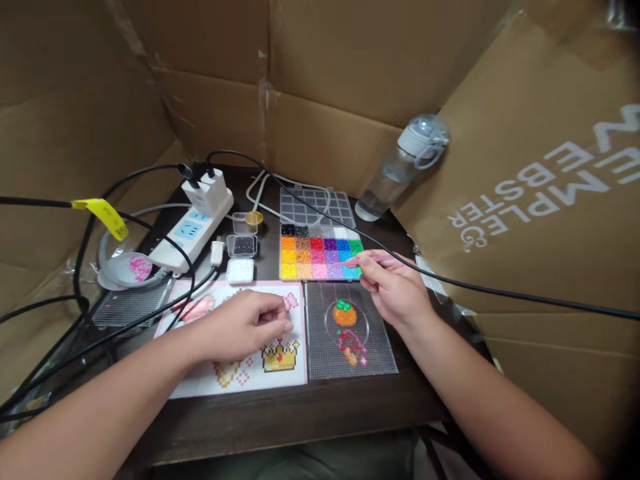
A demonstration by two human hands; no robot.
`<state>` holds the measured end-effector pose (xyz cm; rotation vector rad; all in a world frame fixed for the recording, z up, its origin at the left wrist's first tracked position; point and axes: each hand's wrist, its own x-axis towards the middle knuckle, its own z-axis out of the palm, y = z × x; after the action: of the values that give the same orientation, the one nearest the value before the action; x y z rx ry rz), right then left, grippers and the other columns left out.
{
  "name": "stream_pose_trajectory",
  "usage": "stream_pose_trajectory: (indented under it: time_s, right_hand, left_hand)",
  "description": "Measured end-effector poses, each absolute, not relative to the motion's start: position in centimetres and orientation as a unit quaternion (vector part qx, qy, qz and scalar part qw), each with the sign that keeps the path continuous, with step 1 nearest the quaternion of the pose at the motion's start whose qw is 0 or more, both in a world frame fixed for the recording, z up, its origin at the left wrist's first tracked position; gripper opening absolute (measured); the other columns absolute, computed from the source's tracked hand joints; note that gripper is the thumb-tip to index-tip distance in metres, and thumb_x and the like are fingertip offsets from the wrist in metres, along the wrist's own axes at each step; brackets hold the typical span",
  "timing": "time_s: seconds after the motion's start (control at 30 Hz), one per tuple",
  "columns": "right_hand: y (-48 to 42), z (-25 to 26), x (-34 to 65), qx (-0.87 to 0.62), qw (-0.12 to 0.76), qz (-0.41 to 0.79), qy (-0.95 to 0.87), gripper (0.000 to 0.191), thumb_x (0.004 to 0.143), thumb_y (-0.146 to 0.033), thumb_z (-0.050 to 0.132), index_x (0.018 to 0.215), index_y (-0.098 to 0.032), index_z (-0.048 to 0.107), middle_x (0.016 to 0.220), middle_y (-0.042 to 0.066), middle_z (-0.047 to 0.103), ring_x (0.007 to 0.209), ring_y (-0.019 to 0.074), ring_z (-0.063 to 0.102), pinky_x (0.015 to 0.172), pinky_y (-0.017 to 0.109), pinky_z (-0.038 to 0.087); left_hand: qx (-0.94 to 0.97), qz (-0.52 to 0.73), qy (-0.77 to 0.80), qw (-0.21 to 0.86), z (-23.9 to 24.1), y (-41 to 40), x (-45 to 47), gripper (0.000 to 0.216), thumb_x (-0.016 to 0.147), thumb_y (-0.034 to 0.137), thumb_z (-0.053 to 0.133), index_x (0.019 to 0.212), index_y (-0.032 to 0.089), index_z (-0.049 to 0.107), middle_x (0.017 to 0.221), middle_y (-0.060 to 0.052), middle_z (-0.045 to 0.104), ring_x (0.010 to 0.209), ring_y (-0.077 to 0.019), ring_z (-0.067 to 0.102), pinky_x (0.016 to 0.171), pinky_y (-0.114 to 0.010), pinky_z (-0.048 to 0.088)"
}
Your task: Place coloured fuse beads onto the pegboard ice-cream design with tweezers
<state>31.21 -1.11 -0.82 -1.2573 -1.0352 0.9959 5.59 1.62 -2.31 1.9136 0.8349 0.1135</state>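
My right hand (395, 283) is closed around pink tweezers (345, 263), whose tips are over the purple and pink compartments of the bead box (320, 252). My left hand (263, 319) rests on the printed pattern sheet (240, 383), fingers curled in and nothing showing in them; it covers part of the pictures. Just below it a printed yellow crown (280, 358) is visible. Right of the sheet lies a clear pegboard (383, 350). On it are an orange fruit shape with green leaves (345, 313) and a pink-and-brown bead figure (352, 348).
Small bead boxes (240, 271) stand behind the sheet. A white power strip (187, 233) with plugs and a dish of pink beads (135, 268) are at left. Black cables (300, 197) cross above the table. A water bottle (395, 173) leans near the cardboard walls (330, 120).
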Motion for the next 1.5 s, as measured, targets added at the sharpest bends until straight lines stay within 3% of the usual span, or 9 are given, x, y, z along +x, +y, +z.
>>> stream_pose_trajectory:
  time_s: [0.2,0.3,0.37,0.47,0.6,1.13,1.5]
  right_hand:
    - [-7.0,-1.5,33.1,-0.574,0.542,0.426,-0.442,0.023,0.074,-0.041,0.076,0.074,-0.018,0.076,0.072,0.008,0.076,0.04,0.0066,0.032,0.038,0.025,0.023]
    - [-10.6,-3.1,33.9,-0.602,0.548,0.396,-0.425,0.02,0.074,-0.039,0.077,0.075,-0.02,0.077,0.074,0.008,0.077,0.043,0.0107,0.051,0.042,0.026,0.037]
    - [-12.5,-4.1,34.3,-0.611,0.548,0.384,-0.422,0.016,0.075,-0.038,0.077,0.076,-0.022,0.077,0.076,0.007,0.078,0.055,0.0167,0.065,0.051,0.028,0.049]
    - [-14.1,-5.2,34.5,-0.624,0.54,0.353,-0.44,0.015,0.077,-0.037,0.075,0.079,-0.022,0.077,0.079,0.008,0.078,0.071,0.0226,0.073,0.066,0.034,0.058]
    - [-14.4,-5.4,34.1,-0.625,0.531,0.322,-0.473,0.012,0.08,-0.034,0.072,0.08,-0.023,0.078,0.081,0.007,0.078,0.078,0.0229,0.073,0.076,0.036,0.059]
    - [-14.0,-4.6,33.2,-0.613,0.525,0.282,-0.519,0.012,0.081,-0.017,0.07,0.079,-0.025,0.078,0.08,0.002,0.078,0.074,0.0168,0.073,0.073,0.027,0.059]
    - [-14.1,-4.6,33.4,-0.613,0.517,0.296,-0.52,0.011,0.081,-0.019,0.069,0.08,-0.026,0.079,0.081,0.002,0.078,0.075,0.0174,0.073,0.073,0.028,0.059]
  left_hand:
    - [0.799,0.052,0.342,0.492,-2.4,1.6,5.6,0.028,0.085,0.041,0.052,0.068,0.018,0.052,0.06,0.004,0.048,0.056,-0.0093,0.041,0.054,-0.023,0.032]
    - [0.802,0.047,0.347,0.483,-2.4,1.7,5.7,0.029,0.084,0.043,0.052,0.068,0.019,0.054,0.059,0.004,0.049,0.054,-0.0094,0.041,0.053,-0.024,0.033]
    - [0.806,0.047,0.346,0.478,-2.4,1.7,5.7,0.03,0.084,0.044,0.052,0.068,0.019,0.054,0.059,0.003,0.051,0.054,-0.0098,0.043,0.053,-0.024,0.033]
    - [0.811,0.049,0.347,0.468,-2.4,1.8,5.9,0.03,0.083,0.044,0.052,0.068,0.019,0.056,0.06,0.003,0.054,0.055,-0.01,0.044,0.054,-0.024,0.034]
    - [0.816,0.042,0.354,0.455,-2.3,1.7,6.0,0.03,0.083,0.045,0.052,0.068,0.019,0.056,0.06,0.003,0.054,0.055,-0.0098,0.044,0.054,-0.023,0.034]
    - [0.816,0.036,0.357,0.454,-2.1,1.7,6.0,0.031,0.084,0.045,0.051,0.068,0.018,0.056,0.06,0.004,0.052,0.054,-0.0087,0.043,0.054,-0.022,0.034]
    - [0.815,0.042,0.352,0.458,-2.2,1.7,5.9,0.03,0.084,0.044,0.052,0.069,0.019,0.056,0.062,0.003,0.054,0.056,-0.0092,0.045,0.054,-0.022,0.035]
